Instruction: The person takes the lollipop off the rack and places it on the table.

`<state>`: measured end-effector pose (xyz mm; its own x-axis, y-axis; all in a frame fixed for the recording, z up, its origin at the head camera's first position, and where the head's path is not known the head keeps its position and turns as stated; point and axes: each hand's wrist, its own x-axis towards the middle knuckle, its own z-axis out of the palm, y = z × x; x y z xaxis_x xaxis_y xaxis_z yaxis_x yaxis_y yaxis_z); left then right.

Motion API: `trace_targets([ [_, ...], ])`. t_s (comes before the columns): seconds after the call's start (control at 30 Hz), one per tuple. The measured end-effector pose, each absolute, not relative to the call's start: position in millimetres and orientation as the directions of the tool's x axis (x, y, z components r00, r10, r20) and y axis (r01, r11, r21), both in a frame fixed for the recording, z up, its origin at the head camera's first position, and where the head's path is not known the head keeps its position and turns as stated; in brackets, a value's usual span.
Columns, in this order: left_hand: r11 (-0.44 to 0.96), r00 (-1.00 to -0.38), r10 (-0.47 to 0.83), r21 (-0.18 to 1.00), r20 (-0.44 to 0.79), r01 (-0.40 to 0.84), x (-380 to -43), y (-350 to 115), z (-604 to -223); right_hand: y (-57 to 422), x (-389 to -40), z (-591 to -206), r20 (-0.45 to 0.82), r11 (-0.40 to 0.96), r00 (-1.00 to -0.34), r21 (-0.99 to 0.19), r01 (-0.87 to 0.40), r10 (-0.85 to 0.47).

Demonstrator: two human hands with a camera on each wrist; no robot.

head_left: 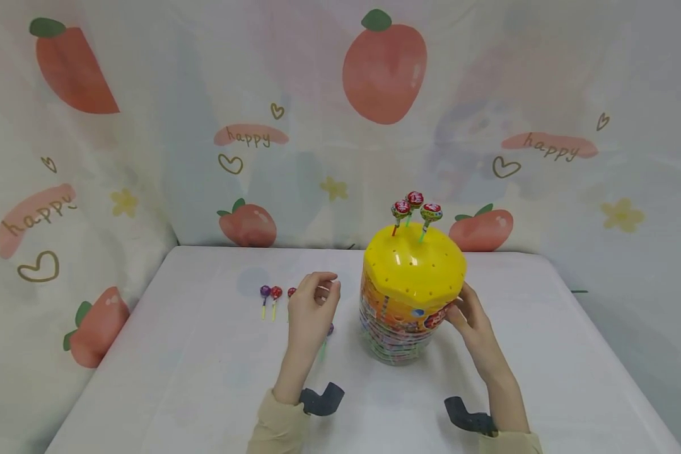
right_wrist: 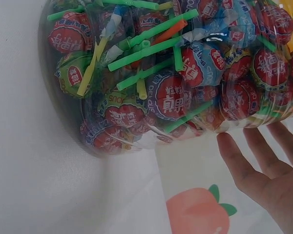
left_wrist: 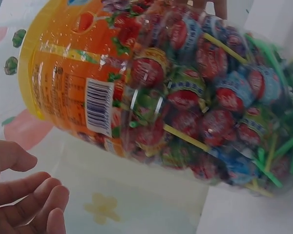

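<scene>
A clear plastic jar [head_left: 396, 343] full of wrapped lollipops stands on the table with an orange printed label. Its yellow lid [head_left: 414, 268] is dotted with small holes, and three lollipops [head_left: 431, 213] stick upright from its top. My right hand [head_left: 477, 328] touches the jar's right side, with extended fingers [right_wrist: 237, 156] right at the wall in the right wrist view. To the left of the jar, my left hand [head_left: 311, 309] is raised with loosely bent fingers and holds nothing. The left wrist view shows this hand apart from the jar and its barcode [left_wrist: 98, 106].
Left of my left hand, a purple lollipop [head_left: 265, 292] and a red lollipop [head_left: 276, 293] lie on the white table [head_left: 204, 378]. Another red lollipop [head_left: 292, 292] is partly hidden by that hand. One more purple lollipop [head_left: 330, 329] lies beside the left wrist. A fruit-patterned curtain [head_left: 306, 63] hangs behind.
</scene>
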<state>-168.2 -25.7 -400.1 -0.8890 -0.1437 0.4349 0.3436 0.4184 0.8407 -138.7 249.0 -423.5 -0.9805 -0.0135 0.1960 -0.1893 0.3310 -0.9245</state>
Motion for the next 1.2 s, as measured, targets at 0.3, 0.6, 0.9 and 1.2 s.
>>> trace_targets([
  [0.3, 0.412, -0.83, -0.131, 0.792, 0.542, 0.452, -174, -15, -381, 249, -139, -425, 0.204, 0.33, -0.979, -0.923, -0.197, -0.015],
  [0.6, 0.389, -0.798, -0.096, 0.76, 0.595, 0.52, -181, -4, -361, 247, -138, -423, 0.187, 0.327, -0.982, -0.928, -0.18, -0.01],
  [0.9, 0.374, -0.74, -0.044, 0.698, 0.671, 0.611, -189, 9, -340, 249, -139, -424, 0.189, 0.328, -0.982, -0.927, -0.182, -0.012],
  [1.2, 0.343, -0.687, -0.029, 0.653, 0.726, 0.675, -196, 22, -325, 250, -138, -424, 0.2, 0.325, -0.98, -0.926, -0.193, -0.014],
])
